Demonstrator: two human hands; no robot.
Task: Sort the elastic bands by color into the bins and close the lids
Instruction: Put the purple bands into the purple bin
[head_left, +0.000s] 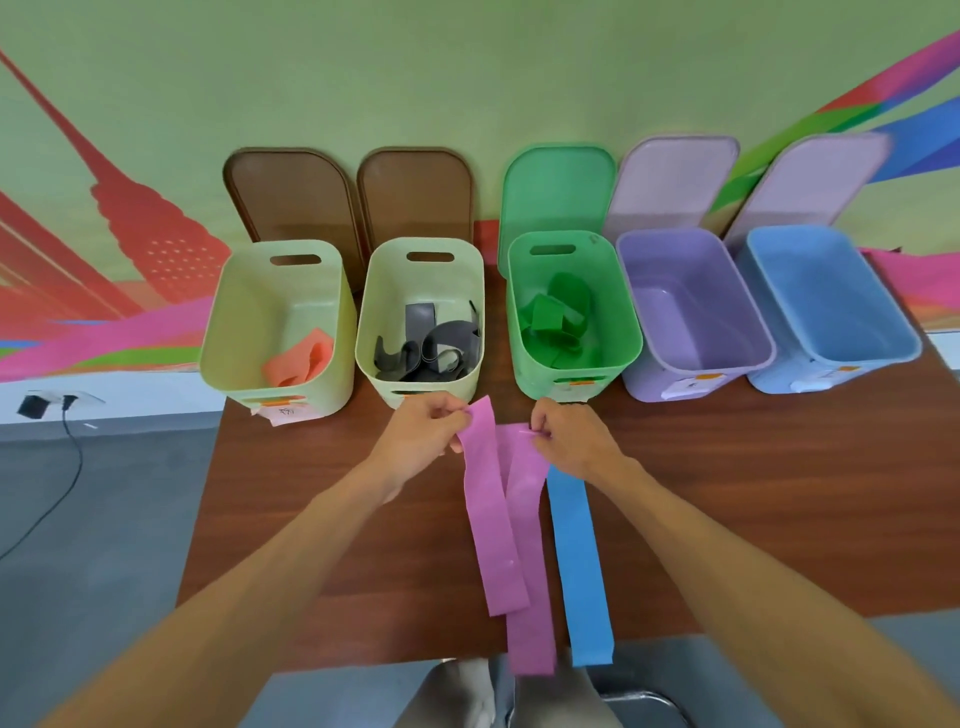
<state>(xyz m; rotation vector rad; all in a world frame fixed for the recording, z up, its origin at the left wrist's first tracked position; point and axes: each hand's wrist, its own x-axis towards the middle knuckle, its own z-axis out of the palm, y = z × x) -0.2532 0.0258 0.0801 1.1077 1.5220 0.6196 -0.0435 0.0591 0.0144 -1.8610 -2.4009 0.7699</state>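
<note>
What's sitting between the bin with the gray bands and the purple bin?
The green bin, open and holding green bands, as the head view shows.

Left hand (426, 431), right hand (576, 441) pinch pink bands (491, 519); blue band (579, 566) beside.

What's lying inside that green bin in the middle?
The green bin holds a loose heap of green bands. Their number cannot be told, as they overlap and cover the floor.
</note>
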